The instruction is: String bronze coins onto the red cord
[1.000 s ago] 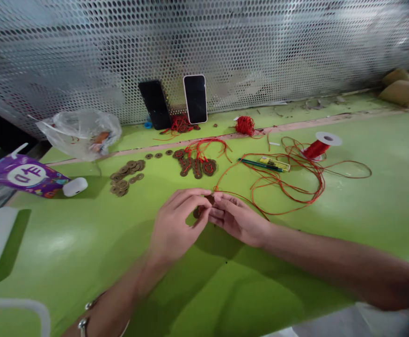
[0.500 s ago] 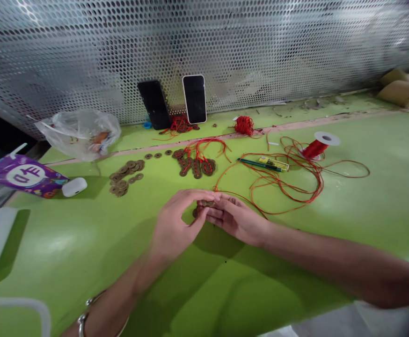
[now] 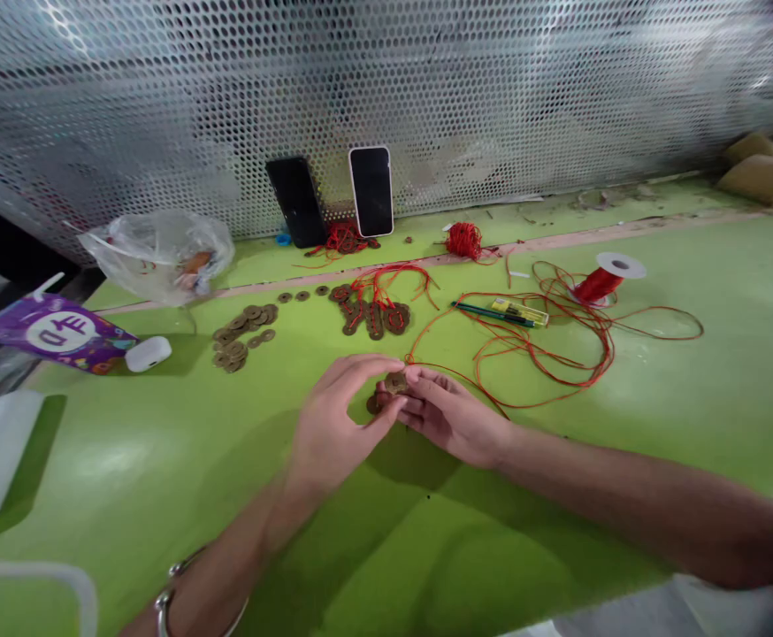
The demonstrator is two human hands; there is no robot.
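Between the fingertips of both hands is a round bronze coin [image 3: 395,382] with a hole, its flat face tilted toward me. My left hand [image 3: 350,402] curves around it from the left, thumb and fingers closed on its edge. My right hand [image 3: 449,411] pinches its right side, the lower fingers curled behind. Another coin [image 3: 374,404] hangs or rests just below and left of the held one. A thin red cord [image 3: 410,358] rises from the fingertips and joins the loops on the right. Beyond my hands lie several coins strung on red cord [image 3: 374,317].
Loose coins [image 3: 235,338] are piled left. Right of my hands are looped red cord [image 3: 599,358], a thread spool [image 3: 602,281], a green pen [image 3: 493,313] and a yellow lighter [image 3: 525,312]. Two phones [image 3: 371,191] lean on the mesh. A plastic bag [image 3: 154,257] and purple pouch [image 3: 61,332] stand left.
The held coin has turned from nearly edge-on to showing its face. Both hands remain in almost the same place, and the view has shifted slightly.
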